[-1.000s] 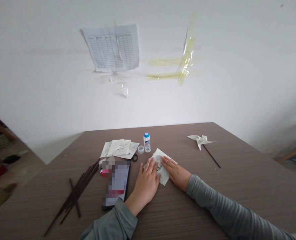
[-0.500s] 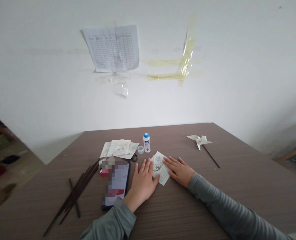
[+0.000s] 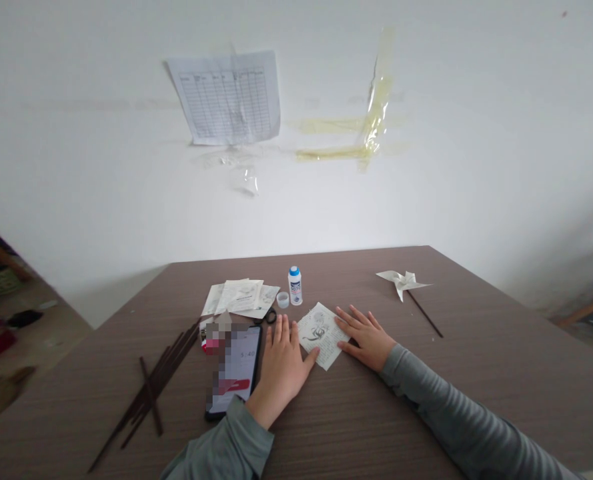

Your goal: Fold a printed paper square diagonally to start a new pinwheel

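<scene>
A square printed paper (image 3: 321,335) lies flat on the brown table, one corner toward me. My left hand (image 3: 285,357) is spread at its left, the thumb resting on its lower left edge. My right hand (image 3: 367,339) lies spread at its right, fingertips on the right edge. Behind the paper stands a white glue bottle (image 3: 295,288) with a blue top, beside a small clear cap (image 3: 283,299). Black scissor handles (image 3: 271,316) show near my left fingertips.
A phone (image 3: 236,373) lies left of my left hand. Dark sticks (image 3: 149,387) are at the left, a paper stack (image 3: 239,297) behind them. A paper pinwheel (image 3: 402,283) on a stick lies at the right. The wall (image 3: 326,207) rises beyond the table edge.
The fingers of my left hand have moved left, off the paper's upper left part, showing more of the print. My right hand has shifted slightly right and up, its fingers more spread.
</scene>
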### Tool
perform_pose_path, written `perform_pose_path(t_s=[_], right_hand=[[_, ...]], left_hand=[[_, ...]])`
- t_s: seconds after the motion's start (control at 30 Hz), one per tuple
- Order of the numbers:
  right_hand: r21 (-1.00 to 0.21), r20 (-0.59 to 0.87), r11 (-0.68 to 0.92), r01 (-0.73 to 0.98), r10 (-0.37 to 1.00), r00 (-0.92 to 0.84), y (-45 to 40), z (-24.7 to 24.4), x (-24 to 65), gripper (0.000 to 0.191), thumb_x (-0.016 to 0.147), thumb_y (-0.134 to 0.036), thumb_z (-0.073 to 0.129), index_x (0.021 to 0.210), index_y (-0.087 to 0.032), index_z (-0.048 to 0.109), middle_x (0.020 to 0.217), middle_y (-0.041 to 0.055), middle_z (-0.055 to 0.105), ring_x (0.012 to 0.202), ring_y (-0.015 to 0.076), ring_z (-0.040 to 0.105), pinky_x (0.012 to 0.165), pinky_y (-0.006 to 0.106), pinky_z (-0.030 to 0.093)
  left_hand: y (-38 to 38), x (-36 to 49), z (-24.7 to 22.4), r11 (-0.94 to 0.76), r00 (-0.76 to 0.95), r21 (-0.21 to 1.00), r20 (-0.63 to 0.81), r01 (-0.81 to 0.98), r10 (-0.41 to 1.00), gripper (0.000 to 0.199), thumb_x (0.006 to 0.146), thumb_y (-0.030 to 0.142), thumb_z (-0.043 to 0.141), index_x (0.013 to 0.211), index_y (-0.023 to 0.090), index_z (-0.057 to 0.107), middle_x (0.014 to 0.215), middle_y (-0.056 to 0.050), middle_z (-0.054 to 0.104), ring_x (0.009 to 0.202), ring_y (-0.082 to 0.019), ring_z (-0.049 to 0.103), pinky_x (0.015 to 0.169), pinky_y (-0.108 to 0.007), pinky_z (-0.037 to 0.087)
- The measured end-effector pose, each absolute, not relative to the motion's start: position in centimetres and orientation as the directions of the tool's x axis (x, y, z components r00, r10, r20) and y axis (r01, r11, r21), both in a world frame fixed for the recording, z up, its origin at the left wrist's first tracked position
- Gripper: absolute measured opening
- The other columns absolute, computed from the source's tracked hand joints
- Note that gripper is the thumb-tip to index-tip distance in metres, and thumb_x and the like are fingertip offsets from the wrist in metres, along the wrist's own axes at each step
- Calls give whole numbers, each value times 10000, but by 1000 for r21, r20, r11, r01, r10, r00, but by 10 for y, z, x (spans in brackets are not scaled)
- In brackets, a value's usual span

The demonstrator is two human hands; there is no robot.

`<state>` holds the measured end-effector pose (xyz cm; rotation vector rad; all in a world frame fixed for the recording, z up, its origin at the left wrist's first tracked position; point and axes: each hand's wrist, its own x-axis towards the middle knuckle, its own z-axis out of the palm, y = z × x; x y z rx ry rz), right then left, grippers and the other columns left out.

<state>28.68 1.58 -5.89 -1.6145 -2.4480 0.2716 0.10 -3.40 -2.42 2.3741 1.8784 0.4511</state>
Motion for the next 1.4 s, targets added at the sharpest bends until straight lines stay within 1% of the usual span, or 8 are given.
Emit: perform_pose_path(t_s=[0.2,0.3,0.43,0.63,0.83,1.0,1.13,1.4], right_hand=[[-332,167,408,850,913,-373,22,-47,292,328,1190,-237,788,1444,-303,985,2003,132,647,1932,514,502,1534,926,406],[-390,213,453,802,891,-400,22,-42,294,210,1137,-184,799,1173,-282,982,1904,137,759,1889,505,575,1520,887,465],[-436,213,475,765,880,-425,20,-37,294,175,1070,-182,822,1006,-318,912,1720,97,900,1809,442,689,1522,772,524],[-435,221,526,731,849,-479,13,-27,296,188,1054,-245,869,1183,-350,957,1540,100,974,1545,426,883,1518,821,483],[-348,243,566,747,824,-511,11,-33,288,326,1085,-221,836,1328,-348,1013,1374,102,966,1370,402,908,1490,771,529],[-394,202,577,716,814,-545,8,-31,284,244,1030,-253,937,1244,-325,1029,1513,126,943,1429,442,886,1326,607,694],[-417,150,516,749,851,-503,4,-21,284,326,1029,-325,921,1333,-379,1025,1558,88,954,1502,449,867,1386,593,650],[-408,148,538,738,837,-527,5,-22,288,570,895,-412,1114,1455,-386,1013,1573,90,941,1544,481,838,1469,657,545]], left_hand=[[-34,1,-11,-247,197,217,227,944,954,575,1234,315,707,1792,222,805,2012,-247,623,1926,-518,524,1556,-844,439],[-35,2,-4,-302,239,232,265,925,934,537,1221,177,698,1693,340,895,1982,-162,685,1898,-481,578,1525,-855,483],[-35,3,3,-338,288,250,216,907,933,554,1209,71,640,1554,344,978,1812,-132,844,1841,-450,660,1532,-849,485],[-41,9,10,-300,265,220,175,928,948,499,1226,148,675,1626,301,931,1799,-135,850,1830,-470,667,1545,-869,456],[-46,13,22,-276,263,248,85,928,961,535,1238,207,684,1738,278,861,1942,-162,726,1904,-511,558,1561,-880,416],[-39,11,23,-336,323,308,94,890,942,548,1208,115,645,1632,317,929,1844,-151,818,1847,-484,636,1539,-884,450],[-37,10,19,-347,335,350,96,870,937,508,1192,127,673,1567,328,951,1765,-144,874,1757,-461,728,1544,-884,431],[-47,-4,30,-405,432,319,-17,857,902,689,1137,435,907,1806,316,795,1990,-166,675,1916,-512,531,1592,-893,304]])
